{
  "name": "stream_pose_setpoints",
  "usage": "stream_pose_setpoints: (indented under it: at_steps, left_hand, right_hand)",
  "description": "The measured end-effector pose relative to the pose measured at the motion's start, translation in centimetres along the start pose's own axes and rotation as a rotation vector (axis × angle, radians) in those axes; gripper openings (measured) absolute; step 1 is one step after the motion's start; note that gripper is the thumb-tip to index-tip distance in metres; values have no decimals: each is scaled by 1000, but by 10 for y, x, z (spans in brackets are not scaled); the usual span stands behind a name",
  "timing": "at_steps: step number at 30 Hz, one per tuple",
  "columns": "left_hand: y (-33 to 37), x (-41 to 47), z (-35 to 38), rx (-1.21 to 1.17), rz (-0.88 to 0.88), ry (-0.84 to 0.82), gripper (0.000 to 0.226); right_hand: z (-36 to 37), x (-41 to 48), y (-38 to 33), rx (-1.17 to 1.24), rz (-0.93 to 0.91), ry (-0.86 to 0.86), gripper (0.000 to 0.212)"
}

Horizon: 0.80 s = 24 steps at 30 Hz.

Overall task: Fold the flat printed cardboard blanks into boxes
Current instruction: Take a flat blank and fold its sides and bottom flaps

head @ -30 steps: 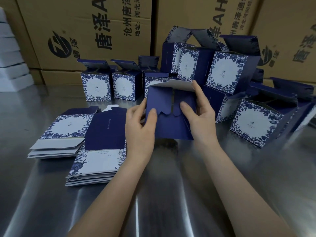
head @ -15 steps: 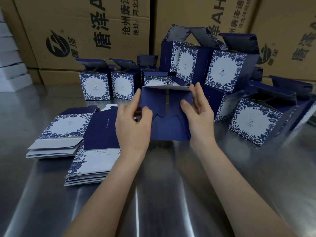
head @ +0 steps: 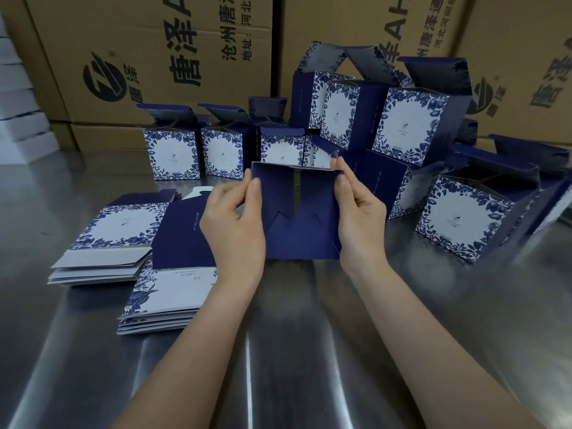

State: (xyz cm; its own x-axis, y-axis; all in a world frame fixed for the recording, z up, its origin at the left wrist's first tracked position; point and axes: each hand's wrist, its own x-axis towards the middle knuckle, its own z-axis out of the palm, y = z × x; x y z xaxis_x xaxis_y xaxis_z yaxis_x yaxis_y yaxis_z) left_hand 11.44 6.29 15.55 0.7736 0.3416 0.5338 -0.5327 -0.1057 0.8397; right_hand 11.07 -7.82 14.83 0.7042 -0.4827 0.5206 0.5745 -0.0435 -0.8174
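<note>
I hold a dark blue box [head: 297,230] upright on the steel table, its bottom flaps facing me and interlocked with a narrow slit down the middle. My left hand [head: 235,224] grips its left side, thumb on the flap face. My right hand [head: 359,212] grips its right side, thumb at the upper corner. Two stacks of flat printed blanks lie to the left: a far stack [head: 105,243] and a near stack [head: 167,292] with a dark blue blank on top.
Several folded blue-and-white floral boxes [head: 408,125] stand and pile behind and right of my hands, lids open. One [head: 464,221] lies tilted at the right. Large brown shipping cartons [head: 154,57] wall the back. White boxes [head: 18,119] stack at far left.
My hands moved from pressing the bottom flaps to gripping the box's two sides. The flaps now lie flatter and locked together, and the box sits squarer.
</note>
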Motion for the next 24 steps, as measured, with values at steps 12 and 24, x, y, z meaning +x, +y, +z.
stream_pose_setpoints:
  at_steps: [12,24]
  left_hand:
    - [-2,4,-2,35,9,21,29]
    - [-6,1,2,-21,-38,-247,49]
  right_hand:
    - [8,-5,-2,-10,10,-181,54]
    - [0,-3,-15,70,64,-237,61]
